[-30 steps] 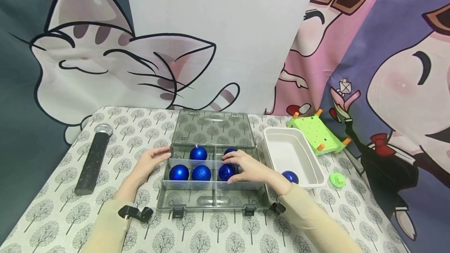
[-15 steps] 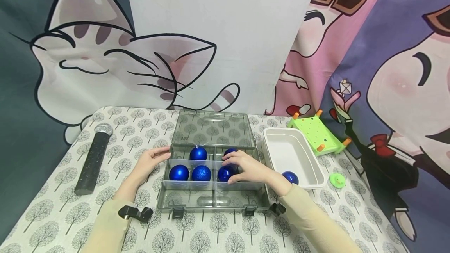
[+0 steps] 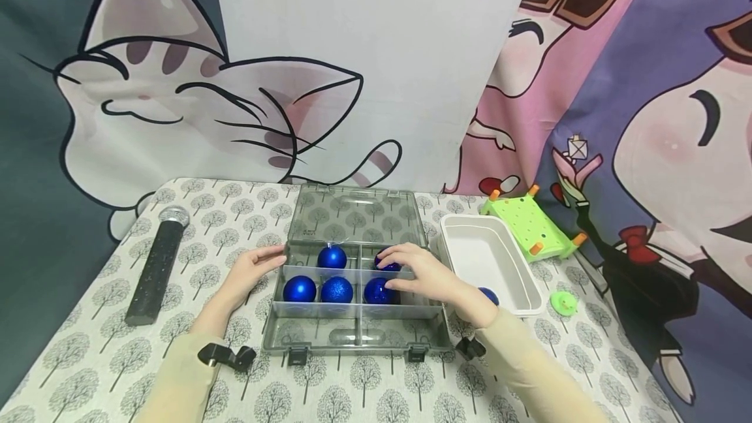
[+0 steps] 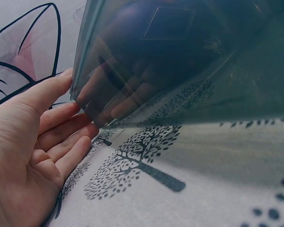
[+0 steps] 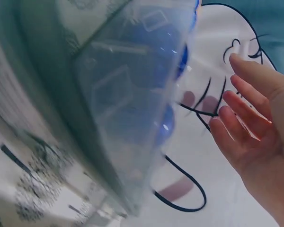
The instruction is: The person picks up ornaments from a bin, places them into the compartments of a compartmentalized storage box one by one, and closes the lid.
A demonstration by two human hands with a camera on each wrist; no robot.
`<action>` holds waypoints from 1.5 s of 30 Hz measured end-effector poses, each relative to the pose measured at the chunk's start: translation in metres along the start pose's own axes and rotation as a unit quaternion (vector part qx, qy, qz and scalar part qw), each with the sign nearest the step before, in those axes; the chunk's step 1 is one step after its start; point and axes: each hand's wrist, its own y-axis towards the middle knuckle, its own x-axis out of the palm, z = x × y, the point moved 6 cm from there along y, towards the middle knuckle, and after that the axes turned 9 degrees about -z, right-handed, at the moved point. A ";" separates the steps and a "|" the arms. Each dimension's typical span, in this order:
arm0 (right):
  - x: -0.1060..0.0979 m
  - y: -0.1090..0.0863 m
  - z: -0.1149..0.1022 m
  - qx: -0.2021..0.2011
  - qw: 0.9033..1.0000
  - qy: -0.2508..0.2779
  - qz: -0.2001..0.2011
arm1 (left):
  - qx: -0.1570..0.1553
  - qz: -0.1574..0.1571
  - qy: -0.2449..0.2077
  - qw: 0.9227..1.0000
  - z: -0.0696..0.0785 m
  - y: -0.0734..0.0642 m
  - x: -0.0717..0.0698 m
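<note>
A smoky clear divider box (image 3: 405,331) stands with its lid (image 3: 358,201) folded back. A matte blue Christmas ball (image 3: 299,288) and a glittery one (image 3: 337,290) sit in its middle left compartment. Another ball (image 3: 331,256) sits back left. My right hand (image 3: 425,271) hovers over the right side with fingers spread and nothing held; the right wrist view shows it above the rim. Below it is a shiny ball (image 3: 377,291) in the middle right compartment; its fingers partly cover the back right ball (image 3: 386,260). My left hand (image 3: 251,271) touches the box's left wall with its fingertips.
A white tub (image 3: 531,289) stands right of the box, with a blue ball (image 3: 489,295) at its near left corner, partly behind my right wrist. Further right are a green toy table (image 3: 529,224) and a green duck toy (image 3: 564,303). A black microphone (image 3: 157,269) lies left.
My right hand has let go of the shiny ball in the middle right compartment and risen slightly away, to the right. My left hand stays at the box wall.
</note>
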 end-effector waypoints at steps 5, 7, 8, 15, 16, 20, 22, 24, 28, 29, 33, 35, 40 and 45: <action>-0.023 -0.010 0.000 -0.004 0.999 -0.003 0.035 | 0.001 -0.001 0.002 1.000 0.000 0.001 0.001; -0.032 -0.015 0.002 -0.002 0.999 0.001 0.042 | 0.001 -0.001 0.000 1.000 0.000 0.001 0.001; -0.036 -0.017 0.003 0.000 0.999 0.001 0.046 | 0.002 -0.001 0.001 1.000 0.000 0.001 0.001; -0.058 -0.038 0.015 0.027 0.997 -0.015 0.073 | -0.001 0.001 0.006 1.000 -0.001 0.001 0.000; -0.060 -0.042 0.018 0.030 0.996 -0.019 0.076 | -0.001 0.002 0.007 1.000 -0.001 0.000 0.000; -0.068 -0.054 0.030 0.024 0.995 -0.036 0.092 | -0.004 0.000 0.005 1.000 -0.002 0.000 0.000; -0.071 -0.060 0.036 0.017 0.995 -0.035 0.096 | -0.005 0.001 0.004 1.000 -0.003 0.000 0.000; -0.074 -0.066 0.042 0.011 0.995 -0.034 0.097 | -0.005 0.001 0.004 1.000 -0.002 0.000 0.000; -0.076 -0.077 0.056 0.021 0.996 -0.024 0.088 | -0.002 0.003 0.007 1.000 -0.001 0.000 0.000; -0.077 -0.079 0.059 0.028 0.996 -0.023 0.083 | -0.001 0.003 0.008 1.000 -0.001 0.001 0.000; -0.076 -0.089 0.071 0.059 0.997 -0.013 0.058 | 0.001 0.004 0.006 1.000 -0.002 0.001 0.000; -0.075 -0.093 0.076 0.072 0.996 -0.014 0.045 | 0.003 0.004 0.003 1.000 -0.002 0.001 0.000; -0.069 -0.101 0.084 0.102 0.995 -0.003 0.002 | 0.006 0.003 -0.004 1.000 -0.003 0.002 0.001; -0.062 -0.106 0.091 0.111 0.992 0.008 -0.061 | 0.005 0.004 -0.005 1.000 -0.002 0.001 0.000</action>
